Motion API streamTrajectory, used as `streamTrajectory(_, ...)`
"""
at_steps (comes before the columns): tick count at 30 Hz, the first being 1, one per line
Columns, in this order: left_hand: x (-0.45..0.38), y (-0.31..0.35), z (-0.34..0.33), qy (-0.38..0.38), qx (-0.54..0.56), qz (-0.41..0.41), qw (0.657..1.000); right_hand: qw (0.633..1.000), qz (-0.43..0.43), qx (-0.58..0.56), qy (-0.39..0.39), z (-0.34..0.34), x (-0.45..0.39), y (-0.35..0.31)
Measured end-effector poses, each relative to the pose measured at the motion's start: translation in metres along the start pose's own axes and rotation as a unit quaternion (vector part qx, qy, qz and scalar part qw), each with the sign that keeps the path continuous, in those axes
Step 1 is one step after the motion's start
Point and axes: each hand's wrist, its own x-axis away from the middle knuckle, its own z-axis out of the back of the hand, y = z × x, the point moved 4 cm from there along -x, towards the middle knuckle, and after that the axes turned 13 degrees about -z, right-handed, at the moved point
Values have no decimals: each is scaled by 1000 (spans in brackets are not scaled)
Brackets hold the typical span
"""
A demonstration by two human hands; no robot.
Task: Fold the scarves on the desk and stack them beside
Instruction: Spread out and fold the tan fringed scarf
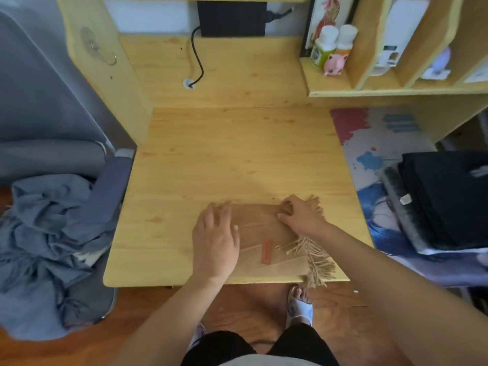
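A tan fringed scarf lies folded near the front edge of the wooden desk, its fringe hanging off the front right corner and a reddish label showing on top. My left hand lies flat on the scarf's left part, fingers straight. My right hand rests at the scarf's far right corner, fingers curled and pinching the cloth beside the fringe. A stack of dark folded scarves sits to the right on a printed mat.
A rumpled blue-grey cloth lies heaped on a chair at the left. A black cable runs into a hole at the desk's back. Bottles and a pink figurine stand on the right shelf. My sandalled foot shows below the desk edge.
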Motion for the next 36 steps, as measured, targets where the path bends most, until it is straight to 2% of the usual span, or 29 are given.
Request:
streamTrajectory(1,2,11,-5,-26,-39,-55,997,1000,5,-10,3,0,3,2)
streamTrajectory(2,3,17,-12,-79,-44,-70,993,1000,9,-5,7,-1,7,5)
streamTrajectory(4,11,15,-33,-197,-33,-33,979,999,5,47,-9,-6,10,14)
streamTrajectory(6,17,9,-44,-226,-61,-30,972,993,4,108,-40,1,12,22)
streamTrajectory(7,16,8,-45,-231,-67,-32,970,994,2,107,-28,13,10,27)
streamTrajectory(9,11,9,-44,-239,-58,-20,969,995,-42,49,73,51,6,36)
streamTrajectory(10,9,9,-44,-241,-56,-16,969,984,-75,39,154,71,8,44)
streamTrajectory(12,6,10,-43,-242,-58,-12,968,939,-104,88,315,98,21,55)
streamTrajectory(14,5,10,-43,-234,-68,-16,970,906,-23,101,409,88,45,49)
streamTrajectory(15,4,11,-44,-227,-73,-15,971,902,41,95,420,67,60,39)
streamTrajectory(17,3,14,-46,-217,-79,-6,973,899,177,121,381,5,88,13)
streamTrajectory(18,4,14,-47,-212,-81,-4,974,903,233,155,327,-28,95,2)
streamTrajectory(20,6,13,-53,-210,-84,-7,974,896,280,273,211,-79,91,-5)
streamTrajectory(22,7,8,-53,-185,-65,-10,981,907,223,321,159,-82,60,13)
streamTrajectory(25,12,-3,-46,-158,-35,-9,987,945,70,275,162,-53,20,53)
streamTrajectory(27,17,-11,-40,-151,8,13,988,943,43,286,162,-43,16,58)
streamTrajectory(29,24,-17,-32,-117,101,88,984,935,67,269,220,-37,33,45)
streamTrajectory(31,32,-21,-26,-84,212,186,956,925,126,212,290,-38,61,30)
streamTrajectory(32,35,-21,-23,-73,248,232,938,920,160,198,298,-47,72,27)
streamTrajectory(34,35,-18,-18,-64,279,299,910,932,169,225,230,-72,79,35)
streamTrajectory(36,29,-14,-17,-80,335,373,862,948,121,256,144,-87,69,54)
